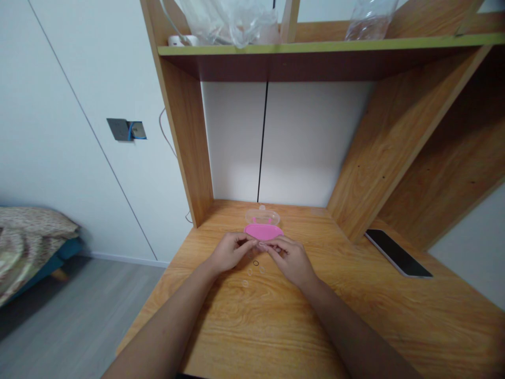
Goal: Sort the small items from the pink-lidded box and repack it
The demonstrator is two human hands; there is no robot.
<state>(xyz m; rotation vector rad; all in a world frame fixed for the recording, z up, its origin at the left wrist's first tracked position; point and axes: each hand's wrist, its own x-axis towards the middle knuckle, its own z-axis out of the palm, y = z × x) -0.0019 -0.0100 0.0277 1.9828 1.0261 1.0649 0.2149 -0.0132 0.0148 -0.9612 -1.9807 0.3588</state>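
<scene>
My left hand [233, 252] and my right hand [290, 258] meet at the near edge of a small pink case [263, 231]. Thumbs and fingertips of both are pinched together around something small and pale, too tiny to make out. The case lies open, its clear lid [262, 216] tipped back behind the pink base. Just below my fingers, a thin dark ring [256, 263] rests on the wooden desk [252, 326]. Around it are several clear rings, one of them a pale ring [245, 283] closer to me.
A tablet or large phone [398, 253] lies at the right beside an upright wooden panel [390, 137]. Overhead, a shelf [315, 47] holds a plastic bag [236, 21] and a clear bottle [371, 20]. On the left wall is a socket with exposed wires [132, 130].
</scene>
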